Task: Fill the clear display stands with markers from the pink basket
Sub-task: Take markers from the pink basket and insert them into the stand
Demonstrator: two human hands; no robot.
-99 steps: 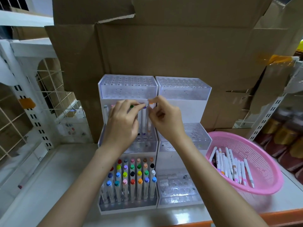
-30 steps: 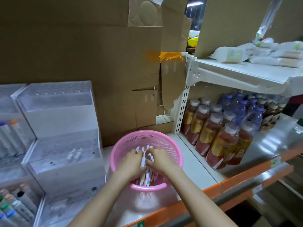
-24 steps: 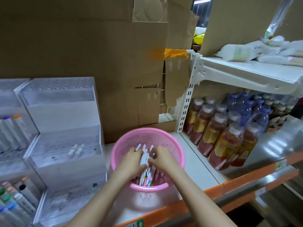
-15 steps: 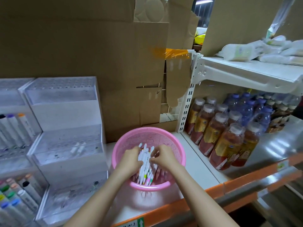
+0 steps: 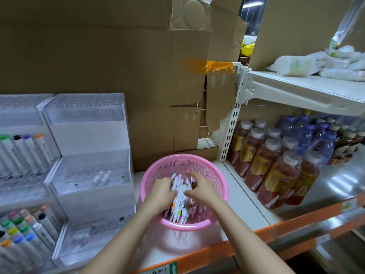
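Observation:
The pink basket (image 5: 215,175) sits on the white shelf at centre, holding several white markers (image 5: 180,202) with coloured ends. Both my hands are inside it. My left hand (image 5: 161,193) curls around the left side of the marker bundle, and my right hand (image 5: 201,189) presses on it from the right, fingers bent over the markers. Left of the basket stands a stepped clear display stand (image 5: 88,161) with hardly any markers in it. At the far left a second stand (image 5: 21,175) carries several upright colour-capped markers.
Brown cardboard (image 5: 110,62) backs the shelf. Right of a white upright (image 5: 230,133), bottled drinks (image 5: 276,167) crowd the neighbouring shelf. White packets (image 5: 324,62) lie on the shelf above. An orange rail (image 5: 256,242) marks the front edge.
Both hands left the left stand and went down into the pink basket. Over the last second they have drawn the markers together into a bundle between them.

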